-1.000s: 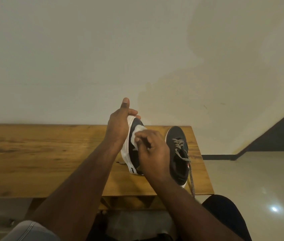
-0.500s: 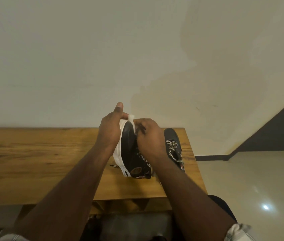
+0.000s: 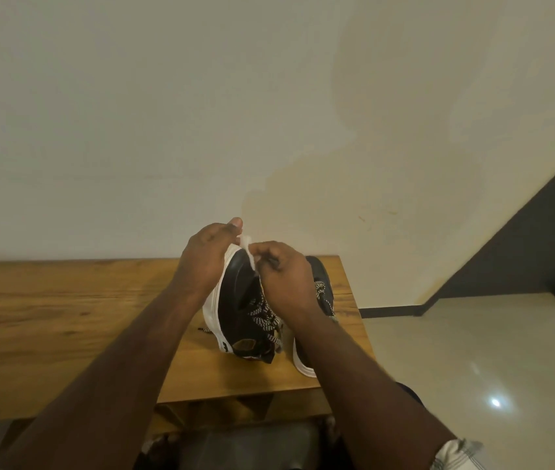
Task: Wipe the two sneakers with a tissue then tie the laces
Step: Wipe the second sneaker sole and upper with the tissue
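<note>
compared with a second ago, the held sneaker [image 3: 235, 310] has turned from showing its side to showing its black top and laces, and the tissue [image 3: 248, 254] has gone from a broad patch on the side to a narrow strip at the toe rim. the left hand [image 3: 206, 257] has stayed cupped round the white sole at the toe, thumb up, fingers curled on the shoe. the right hand [image 3: 283, 276] now pinches the tissue against the toe edge with curled fingers.

the shoe stands tipped on its side on the wooden table [image 3: 66, 320], heel toward the person. the second sneaker [image 3: 320, 293] sits flat just beside it on the right, largely hidden behind the right hand and forearm; its striped lace [image 3: 319, 287] shows loose past the knuckles. the held shoe's own laces [image 3: 264, 315] lie slack over the tongue. behind the table is a pale wall [image 3: 201, 113], and to the right a glossy tiled floor [image 3: 473, 351].

count: two sneakers, one tissue, two hands, one table.
</note>
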